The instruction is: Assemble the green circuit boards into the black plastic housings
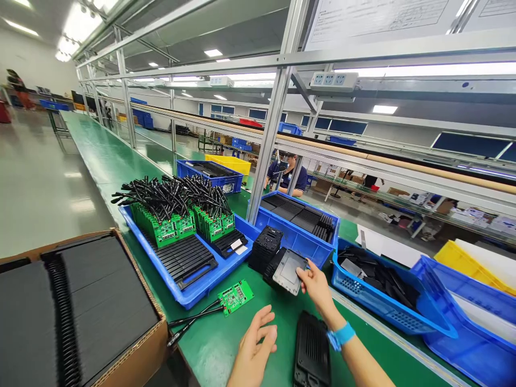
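My right hand, with a blue band at its wrist, pinches the edge of a grey, shallow rectangular housing. The housing is tilted beside stacked black casings; whether it touches them I cannot tell. Lower down, my left hand hangs over the green bench with fingers apart and nothing in it. Left of that hand lies a green circuit board with black cables. A ribbed black casing lies near the front, below my right forearm.
A blue tray holds cabled green boards and black ribbed parts. Behind stand blue bins of black parts. A blue basket is at right, an open cardboard box at left. A metal post rises at mid-bench; a person sits beyond.
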### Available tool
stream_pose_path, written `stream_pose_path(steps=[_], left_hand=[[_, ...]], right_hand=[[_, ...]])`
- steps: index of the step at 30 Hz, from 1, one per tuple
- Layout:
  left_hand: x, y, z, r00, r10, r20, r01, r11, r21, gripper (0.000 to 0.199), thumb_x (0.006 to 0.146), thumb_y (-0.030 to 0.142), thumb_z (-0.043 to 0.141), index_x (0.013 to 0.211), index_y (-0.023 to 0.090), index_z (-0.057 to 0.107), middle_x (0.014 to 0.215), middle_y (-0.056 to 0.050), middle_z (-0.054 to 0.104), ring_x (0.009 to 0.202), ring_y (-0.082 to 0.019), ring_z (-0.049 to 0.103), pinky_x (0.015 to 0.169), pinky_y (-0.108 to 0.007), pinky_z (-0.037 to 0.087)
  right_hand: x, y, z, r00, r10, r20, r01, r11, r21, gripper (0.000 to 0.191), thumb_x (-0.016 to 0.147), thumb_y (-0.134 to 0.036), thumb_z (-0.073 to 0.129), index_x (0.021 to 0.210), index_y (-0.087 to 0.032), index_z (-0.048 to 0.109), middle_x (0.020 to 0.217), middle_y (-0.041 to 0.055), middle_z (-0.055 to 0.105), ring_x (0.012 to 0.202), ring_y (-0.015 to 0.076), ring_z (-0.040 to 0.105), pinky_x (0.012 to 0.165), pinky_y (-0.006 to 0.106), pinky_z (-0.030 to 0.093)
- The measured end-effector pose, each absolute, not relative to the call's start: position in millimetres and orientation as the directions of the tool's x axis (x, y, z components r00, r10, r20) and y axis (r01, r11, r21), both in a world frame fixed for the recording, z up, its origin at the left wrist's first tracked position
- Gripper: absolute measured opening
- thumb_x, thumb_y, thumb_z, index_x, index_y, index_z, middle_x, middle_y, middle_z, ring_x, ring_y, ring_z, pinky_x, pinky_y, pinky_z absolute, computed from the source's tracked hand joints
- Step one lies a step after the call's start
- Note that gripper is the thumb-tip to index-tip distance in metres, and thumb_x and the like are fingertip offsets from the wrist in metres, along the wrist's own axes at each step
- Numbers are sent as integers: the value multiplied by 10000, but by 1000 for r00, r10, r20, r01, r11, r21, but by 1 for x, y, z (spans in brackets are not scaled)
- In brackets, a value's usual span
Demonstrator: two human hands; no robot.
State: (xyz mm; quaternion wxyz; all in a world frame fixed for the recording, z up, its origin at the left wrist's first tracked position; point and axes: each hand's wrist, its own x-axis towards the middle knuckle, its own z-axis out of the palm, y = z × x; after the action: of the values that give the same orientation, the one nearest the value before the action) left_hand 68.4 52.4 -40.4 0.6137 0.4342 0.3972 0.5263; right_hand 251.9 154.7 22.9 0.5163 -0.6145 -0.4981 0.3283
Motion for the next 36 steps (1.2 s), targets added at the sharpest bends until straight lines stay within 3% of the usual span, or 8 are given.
stream_pose_path(steps=[7, 15, 20, 24, 28, 30, 34, 36], left_hand=[[65, 60, -66, 221, 975, 3, -52, 9, 999, 639, 802, 582, 571, 1302, 185, 540, 1317, -159, 575, 1115, -252, 600, 758, -280, 533], [83, 66, -85, 492, 870, -19, -38, 44, 998, 762, 812, 581, 565, 1410, 123, 446, 1429, -193, 486, 1305, -276, 484, 1080, -380, 403], [108, 61, -72, 532, 847, -22, 20, 13, 1000, 851, 795, 641, 533, 1411, 60, 443, 1417, -227, 486, 1291, -308, 493, 1110, -420, 370], [102, 52, -55, 585, 811, -10, 125, -79, 989, 710, 873, 461, 454, 1477, 102, 351, 1446, -149, 480, 1298, -253, 489, 1121, -364, 352], [73, 48, -28, 541, 840, -31, 463, -266, 845, 675, 878, 220, 411, 1520, 114, 232, 1297, -149, 611, 1181, -272, 563, 1050, -416, 408], [60, 51, -13, 520, 854, -15, 624, -368, 690, 806, 780, 127, 510, 1526, 152, 206, 1416, -155, 503, 1298, -293, 461, 1089, -433, 353], [50, 65, 7, 686, 724, -76, 652, -565, 505, 1170, 513, 92, 733, 1519, 285, 168, 1613, -77, -9, 1471, -351, -16, 1171, -553, 47], [53, 73, 7, 746, 657, -103, 619, -629, 471, 1171, 526, 201, 766, 1522, 253, 152, 1607, -93, 13, 1465, -376, -27, 1137, -619, -46]], right_hand=[[259, 206, 6, 324, 946, 16, 290, -83, -953, 283, 964, -386, 559, 1099, -138, 573, 741, -29, 582, 508, 77, 526, 481, 213, 475], [325, 86, -12, 262, 965, -6, 389, -111, -914, 609, 722, -633, 634, 1094, -152, 660, 902, 75, 669, 787, 222, 643, 594, 310, 533], [323, 16, -46, 215, 973, -85, 462, -178, -869, 762, 718, -692, 552, 1199, -107, 630, 885, 137, 682, 742, 300, 665, 514, 394, 553], [309, 6, -48, 21, 999, 33, 737, 7, -676, 554, 857, -451, 462, 1299, -137, 577, 1174, 159, 652, 1099, 285, 616, 955, 433, 490], [294, 21, -29, -114, 993, 19, 833, 107, -542, 506, 823, -191, 457, 1317, -168, 567, 1199, 132, 652, 1125, 251, 614, 982, 387, 470], [281, 31, -18, -176, 984, 29, 821, 163, -547, 528, 797, -127, 471, 1311, -190, 573, 1188, 106, 663, 1127, 235, 612, 988, 362, 458], [255, 53, 1, -358, 933, 32, 777, 316, -545, 417, 762, -62, 544, 1088, -273, 697, 1012, -16, 727, 983, 166, 664, 887, 233, 476], [254, 68, 14, -387, 921, 43, 778, 352, -521, 274, 767, -76, 599, 911, -268, 731, 908, -51, 733, 882, 140, 675, 808, 192, 483]])
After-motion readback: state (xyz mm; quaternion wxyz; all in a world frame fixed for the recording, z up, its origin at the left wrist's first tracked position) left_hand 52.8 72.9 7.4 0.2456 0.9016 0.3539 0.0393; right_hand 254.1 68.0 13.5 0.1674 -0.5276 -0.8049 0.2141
